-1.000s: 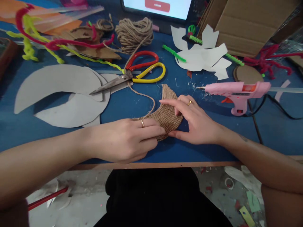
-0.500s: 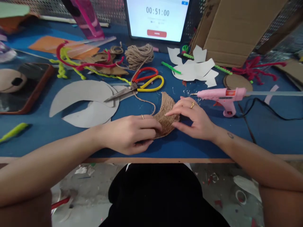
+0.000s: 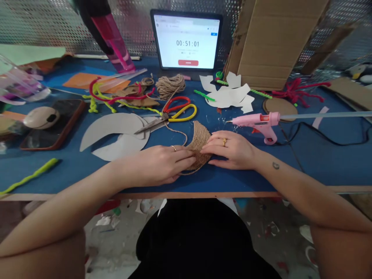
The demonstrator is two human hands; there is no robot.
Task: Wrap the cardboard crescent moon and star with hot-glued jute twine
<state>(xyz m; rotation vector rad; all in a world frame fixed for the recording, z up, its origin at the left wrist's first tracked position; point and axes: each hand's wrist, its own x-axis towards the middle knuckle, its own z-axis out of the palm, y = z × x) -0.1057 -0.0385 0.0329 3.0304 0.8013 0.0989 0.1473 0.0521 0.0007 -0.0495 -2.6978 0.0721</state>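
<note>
A crescent-shaped piece covered in rows of brown twine (image 3: 200,135) lies on the blue tabletop near its front edge. My left hand (image 3: 158,164) presses on its lower left part, fingers together; what the thumb does is hidden. Over the right edge, the closed fingers of my right hand (image 3: 232,151) hold it against the table. A loose strand of twine (image 3: 183,135) runs from the piece up past the scissors (image 3: 165,116), which have red and yellow handles, toward the twine bundle (image 3: 170,86). Right of my right hand rests a pink glue gun (image 3: 257,122) on its side.
Grey crescent cutouts (image 3: 116,126) lie left, partly under the scissor blades. Farther back are pipe cleaners (image 3: 122,100), white paper shapes (image 3: 228,95), a cardboard disc (image 3: 280,108) and a tablet (image 3: 187,42) showing a timer. A phone (image 3: 55,126) with a mouse (image 3: 41,117) sits left.
The view has tilted up, showing more of the back. My left fingers have flattened onto the twine-covered piece, and my right fingers have drawn closer together over its edge. The timer advanced one second.
</note>
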